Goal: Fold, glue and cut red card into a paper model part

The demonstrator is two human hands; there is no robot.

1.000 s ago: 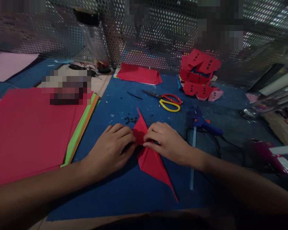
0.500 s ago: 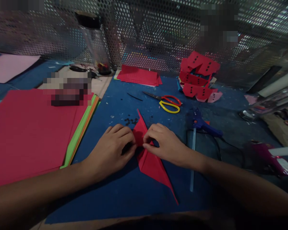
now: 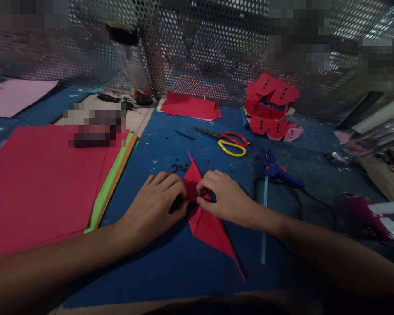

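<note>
A folded red paper (image 3: 212, 232) with long pointed ends lies slantwise on the blue tabletop (image 3: 151, 280). My left hand (image 3: 160, 203) is closed on its left edge, thumb and fingers curled together. From the other side my right hand (image 3: 221, 194) pinches the paper near its middle; both sets of fingertips partly hide the folds there. Just beyond the paper's far tip area, small black paper squares (image 3: 180, 167) are scattered on the table.
Scissors (image 3: 228, 141) with red and yellow handles lie beyond the paper. A blue glue gun (image 3: 277, 170) with a clear stick and cord sits right. Stacked coloured sheets (image 3: 49, 183) cover the left. Red paper pieces with black squares (image 3: 272, 109) stand against the perforated metal panel (image 3: 203, 52).
Both hands keep their hold on the red paper with almost no movement. The whole view has shifted very slightly.
</note>
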